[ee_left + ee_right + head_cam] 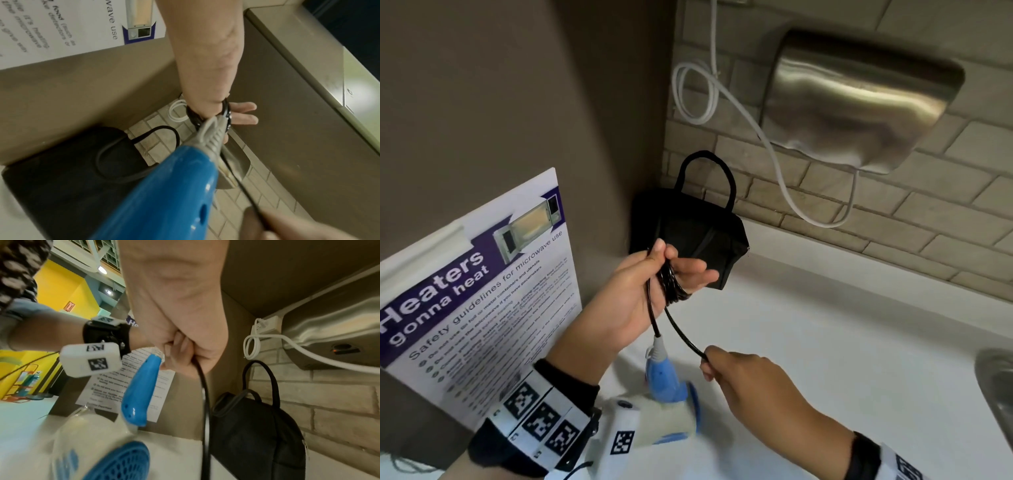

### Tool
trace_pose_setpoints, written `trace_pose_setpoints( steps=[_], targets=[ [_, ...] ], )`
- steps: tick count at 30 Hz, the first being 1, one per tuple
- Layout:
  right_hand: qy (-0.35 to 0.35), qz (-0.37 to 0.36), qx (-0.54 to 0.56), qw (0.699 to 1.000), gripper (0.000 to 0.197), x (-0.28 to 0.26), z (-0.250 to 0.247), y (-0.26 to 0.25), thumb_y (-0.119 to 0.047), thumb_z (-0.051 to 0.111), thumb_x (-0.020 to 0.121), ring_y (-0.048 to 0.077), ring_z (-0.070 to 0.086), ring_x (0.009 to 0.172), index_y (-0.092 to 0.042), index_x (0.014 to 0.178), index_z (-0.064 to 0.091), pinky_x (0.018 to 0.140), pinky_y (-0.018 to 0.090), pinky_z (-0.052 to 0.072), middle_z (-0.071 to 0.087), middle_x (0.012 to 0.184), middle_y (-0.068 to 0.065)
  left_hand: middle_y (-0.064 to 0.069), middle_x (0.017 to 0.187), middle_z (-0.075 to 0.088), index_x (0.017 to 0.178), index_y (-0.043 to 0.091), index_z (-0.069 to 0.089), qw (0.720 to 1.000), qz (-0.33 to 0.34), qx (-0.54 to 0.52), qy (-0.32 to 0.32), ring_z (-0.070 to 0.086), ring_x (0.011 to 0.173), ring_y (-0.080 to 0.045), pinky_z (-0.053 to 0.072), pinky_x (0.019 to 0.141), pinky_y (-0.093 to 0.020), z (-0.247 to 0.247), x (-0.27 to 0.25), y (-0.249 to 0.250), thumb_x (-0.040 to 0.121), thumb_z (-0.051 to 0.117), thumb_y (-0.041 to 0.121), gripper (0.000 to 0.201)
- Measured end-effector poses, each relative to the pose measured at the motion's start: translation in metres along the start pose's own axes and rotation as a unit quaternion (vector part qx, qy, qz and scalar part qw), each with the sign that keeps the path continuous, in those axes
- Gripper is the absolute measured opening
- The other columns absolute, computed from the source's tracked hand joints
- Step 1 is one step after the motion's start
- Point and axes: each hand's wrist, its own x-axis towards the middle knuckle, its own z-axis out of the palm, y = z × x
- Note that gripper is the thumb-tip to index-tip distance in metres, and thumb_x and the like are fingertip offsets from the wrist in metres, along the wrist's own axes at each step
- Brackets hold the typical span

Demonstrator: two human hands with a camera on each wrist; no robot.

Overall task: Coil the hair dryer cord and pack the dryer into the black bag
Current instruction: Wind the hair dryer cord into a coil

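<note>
My left hand is raised over the counter with several loops of the black cord wound round its fingers, and the thumb pins the cord on top. From the coil a short stretch runs down to the blue and white hair dryer, which hangs low over the counter. My right hand grips the free stretch of cord just below the coil. The black bag stands in the corner behind my left hand. In the left wrist view the blue handle fills the foreground beside the bag.
A steel hand dryer hangs on the tiled wall, its white cable looped beside it. A microwave safety poster leans at the left. The white counter runs right to a sink rim.
</note>
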Motion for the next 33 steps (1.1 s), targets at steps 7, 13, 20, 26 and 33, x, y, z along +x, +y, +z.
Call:
trace_pose_setpoints(
  steps=[7, 13, 20, 26, 33],
  targets=[
    [0.161, 0.015, -0.096, 0.982, 0.022, -0.013, -0.038, -0.009, -0.017, 0.041, 0.067, 0.01, 0.051, 0.041, -0.033, 0.081, 0.044, 0.038, 0.018, 0.021, 0.063, 0.064, -0.017, -0.022, 0.103, 0.072, 0.082, 0.012, 0.043, 0.979, -0.005, 0.203, -0.021, 0.068, 0.101, -0.038, 0.04, 0.103, -0.046, 0.005, 0.002, -0.003, 0.103, 0.025, 0.027, 0.031],
    [0.249, 0.03, -0.157, 0.955, 0.022, -0.002, -0.08, -0.011, -0.007, 0.053, 0.067, 0.021, 0.05, 0.04, -0.028, 0.074, 0.058, 0.038, 0.016, 0.011, 0.06, 0.06, -0.006, -0.013, 0.084, 0.076, 0.09, 0.008, 0.045, 0.962, -0.034, 0.269, -0.039, 0.071, 0.09, -0.037, 0.033, 0.107, -0.058, 0.011, 0.002, -0.015, 0.102, 0.03, 0.027, 0.027],
    [0.31, -0.022, -0.129, 0.942, 0.031, 0.022, -0.094, -0.013, -0.023, 0.031, 0.08, 0.019, 0.053, 0.047, -0.024, 0.076, 0.062, 0.037, 0.023, 0.037, 0.06, 0.065, -0.006, -0.015, 0.066, 0.068, 0.095, 0.003, 0.056, 0.956, -0.107, 0.234, -0.143, 0.061, 0.053, -0.023, 0.04, 0.101, -0.062, 0.013, -0.008, -0.019, 0.095, 0.035, 0.042, 0.044],
    [0.195, -0.069, 0.08, 0.975, 0.027, 0.051, -0.082, 0.0, -0.029, 0.046, 0.096, 0.008, 0.051, 0.059, -0.014, 0.079, 0.06, 0.055, 0.027, 0.044, 0.054, 0.061, -0.009, 0.006, 0.04, 0.045, 0.079, 0.01, 0.055, 0.953, -0.198, 0.045, -0.223, 0.038, 0.031, -0.004, 0.054, 0.072, -0.035, 0.008, -0.01, -0.01, 0.095, 0.034, 0.044, 0.043],
    [-0.049, 0.016, 0.464, 0.884, 0.039, 0.04, -0.084, -0.004, -0.046, 0.04, 0.095, 0.007, 0.037, 0.049, -0.029, 0.069, 0.065, 0.051, 0.017, 0.033, 0.043, 0.053, -0.007, 0.008, 0.042, 0.029, 0.073, 0.014, 0.049, 0.938, -0.216, -0.023, -0.27, 0.035, 0.031, -0.007, 0.05, 0.064, -0.027, -0.009, -0.004, -0.01, 0.098, 0.043, 0.035, 0.033]
  ],
)
